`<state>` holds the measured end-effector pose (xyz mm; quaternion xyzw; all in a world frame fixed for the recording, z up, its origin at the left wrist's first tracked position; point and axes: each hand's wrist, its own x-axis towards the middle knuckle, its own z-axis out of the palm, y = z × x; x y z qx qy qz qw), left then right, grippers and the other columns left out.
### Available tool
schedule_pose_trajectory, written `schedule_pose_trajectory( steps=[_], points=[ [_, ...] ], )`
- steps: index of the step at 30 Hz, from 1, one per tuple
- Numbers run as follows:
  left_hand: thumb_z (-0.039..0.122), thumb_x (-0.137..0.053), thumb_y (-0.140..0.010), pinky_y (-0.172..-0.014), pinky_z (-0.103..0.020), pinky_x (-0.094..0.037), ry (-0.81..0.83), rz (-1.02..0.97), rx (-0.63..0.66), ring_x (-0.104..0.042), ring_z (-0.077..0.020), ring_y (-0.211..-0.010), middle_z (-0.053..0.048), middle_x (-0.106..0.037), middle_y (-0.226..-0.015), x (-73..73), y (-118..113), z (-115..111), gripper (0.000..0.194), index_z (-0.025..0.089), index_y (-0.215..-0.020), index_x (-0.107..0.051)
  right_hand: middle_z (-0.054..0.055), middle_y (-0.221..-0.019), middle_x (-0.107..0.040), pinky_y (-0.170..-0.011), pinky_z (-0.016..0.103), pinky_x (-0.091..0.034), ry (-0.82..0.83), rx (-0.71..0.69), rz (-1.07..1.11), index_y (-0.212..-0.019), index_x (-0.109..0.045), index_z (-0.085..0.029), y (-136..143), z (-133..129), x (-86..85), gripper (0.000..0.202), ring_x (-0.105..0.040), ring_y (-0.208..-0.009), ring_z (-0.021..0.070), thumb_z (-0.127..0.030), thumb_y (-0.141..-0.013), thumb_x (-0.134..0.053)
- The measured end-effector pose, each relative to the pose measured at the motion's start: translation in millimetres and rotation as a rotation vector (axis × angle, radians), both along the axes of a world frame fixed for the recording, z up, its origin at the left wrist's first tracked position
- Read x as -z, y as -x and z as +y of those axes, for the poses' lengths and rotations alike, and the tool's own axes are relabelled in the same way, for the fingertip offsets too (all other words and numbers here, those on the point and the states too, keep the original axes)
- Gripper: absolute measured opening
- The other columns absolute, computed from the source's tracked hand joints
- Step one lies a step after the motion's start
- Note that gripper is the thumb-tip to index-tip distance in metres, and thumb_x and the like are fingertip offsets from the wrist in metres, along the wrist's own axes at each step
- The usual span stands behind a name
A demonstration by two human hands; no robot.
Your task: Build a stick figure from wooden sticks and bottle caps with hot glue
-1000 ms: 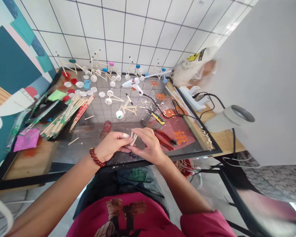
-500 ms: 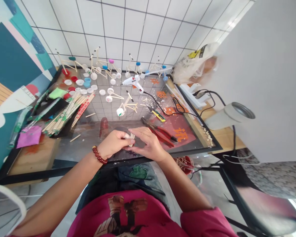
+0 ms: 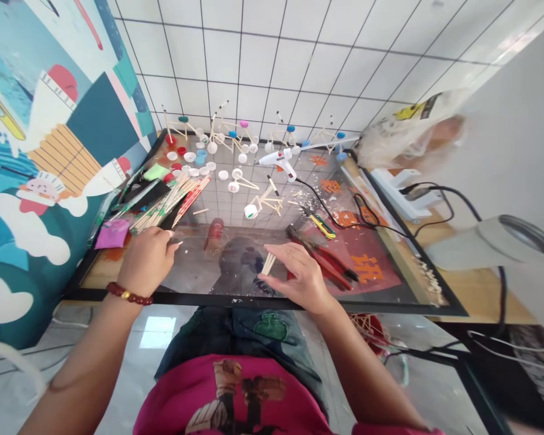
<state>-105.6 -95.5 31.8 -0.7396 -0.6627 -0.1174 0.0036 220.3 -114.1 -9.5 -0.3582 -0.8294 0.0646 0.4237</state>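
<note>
Over the left part of the glass tabletop my left hand (image 3: 147, 260) has thumb and forefinger closed on a short wooden stick (image 3: 178, 244); most of that stick is hidden by the fingers. Near the front edge my right hand (image 3: 301, 275) pinches a few short wooden sticks (image 3: 267, 264) side by side between thumb and fingertips. Another cut stick (image 3: 200, 211) lies beyond my left hand. A bundle of long chopsticks (image 3: 170, 202) rests just past my left knuckles. Behind the hands stands a small stick model with bottle-cap wheels (image 3: 251, 211).
A white glue gun (image 3: 278, 162) lies toward the back with its cable running right. Red-handled pliers (image 3: 329, 263) and a yellow utility knife (image 3: 321, 226) lie close to my right hand. Loose bottle caps (image 3: 200, 158) sit at back left, and several stick models line the wall.
My hands have parted. The left moved left to the short stick on the table and grips it; the right keeps its sticks. The view has swung left.
</note>
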Motion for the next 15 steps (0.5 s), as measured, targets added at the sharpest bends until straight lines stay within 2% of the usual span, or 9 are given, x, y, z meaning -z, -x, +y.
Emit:
schedule_pose_trajectory(
  steps=[3,5,6,8,10,11,13,15],
  points=[
    [0.021,-0.049,-0.086,-0.080,-0.044,-0.050,0.073,0.043,-0.003,-0.065,-0.0347,-0.095,-0.018,-0.067,-0.095,4.9,8.1,6.3,0.022,0.016,-0.082,-0.070,0.010,-0.110,-0.075,-0.090,0.044,-0.054,-0.021,0.007,0.007,-0.132,-0.058,-0.024,0.3,-0.2,-1.1,0.055,-0.071,-0.099,0.0245,-0.032,-0.081,-0.078],
    [0.018,-0.050,-0.084,-0.080,-0.043,-0.051,0.068,-0.078,-0.018,-0.066,-0.0332,-0.094,-0.016,-0.067,-0.092,3.8,-1.0,6.5,0.019,0.017,-0.075,-0.066,0.010,-0.109,-0.075,-0.089,0.044,-0.055,-0.027,0.021,0.015,-0.132,-0.058,-0.024,0.4,-0.5,-1.2,0.055,-0.071,-0.099,0.0247,-0.032,-0.082,-0.078],
    [0.018,-0.052,-0.084,-0.080,-0.042,-0.052,0.081,-0.220,-0.019,-0.066,-0.0311,-0.092,-0.014,-0.068,-0.090,2.3,-9.0,5.7,0.016,0.018,-0.076,-0.065,0.010,-0.109,-0.075,-0.089,0.044,-0.055,-0.026,0.027,0.017,-0.133,-0.058,-0.025,0.5,-0.7,-1.1,0.055,-0.071,-0.099,0.0249,-0.032,-0.082,-0.078],
    [0.023,-0.059,-0.083,-0.078,-0.038,-0.055,0.190,-0.658,-0.013,-0.068,-0.0244,-0.084,-0.009,-0.070,-0.086,-1.0,-29.9,3.3,0.008,0.019,-0.084,-0.065,0.010,-0.109,-0.075,-0.090,0.044,-0.055,-0.023,0.032,0.022,-0.133,-0.058,-0.026,0.9,-1.0,-1.5,0.055,-0.071,-0.099,0.0251,-0.033,-0.082,-0.077],
    [0.027,-0.069,-0.080,-0.072,-0.034,-0.058,0.438,-1.158,-0.020,-0.068,-0.0194,-0.074,-0.005,-0.070,-0.080,-3.6,-54.9,1.4,0.015,0.018,-0.092,-0.066,0.009,-0.110,-0.075,-0.090,0.044,-0.054,-0.020,0.016,0.029,-0.133,-0.058,-0.026,1.2,-1.2,-2.7,0.056,-0.071,-0.099,0.0248,-0.034,-0.081,-0.078],
    [0.025,-0.073,-0.077,-0.071,-0.033,-0.059,0.571,-1.342,-0.027,-0.069,-0.0183,-0.073,-0.004,-0.070,-0.079,-4.6,-67.6,1.2,0.021,0.017,-0.095,-0.067,0.009,-0.110,-0.075,-0.090,0.043,-0.054,-0.017,0.006,0.034,-0.133,-0.058,-0.025,1.3,-1.3,-3.6,0.056,-0.071,-0.099,0.0246,-0.035,-0.081,-0.078],
    [0.017,-0.078,-0.072,-0.072,-0.032,-0.061,0.754,-1.567,-0.048,-0.071,-0.0172,-0.074,-0.005,-0.071,-0.078,-6.0,-91.4,2.9,0.026,0.014,-0.097,-0.069,0.010,-0.111,-0.074,-0.091,0.042,-0.054,-0.006,-0.002,0.045,-0.133,-0.058,-0.025,1.1,-1.7,-6.1,0.057,-0.070,-0.100,0.0239,-0.036,-0.081,-0.078],
    [0.010,-0.079,-0.071,-0.074,-0.031,-0.062,0.877,-1.655,-0.053,-0.072,-0.0175,-0.076,-0.006,-0.072,-0.078,-7.2,-111.2,7.9,0.020,0.011,-0.089,-0.070,0.009,-0.112,-0.074,-0.091,0.041,-0.054,0.006,0.021,0.052,-0.133,-0.058,-0.025,0.5,-1.9,-8.4,0.056,-0.070,-0.101,0.0234,-0.037,-0.081,-0.078]
  ],
)
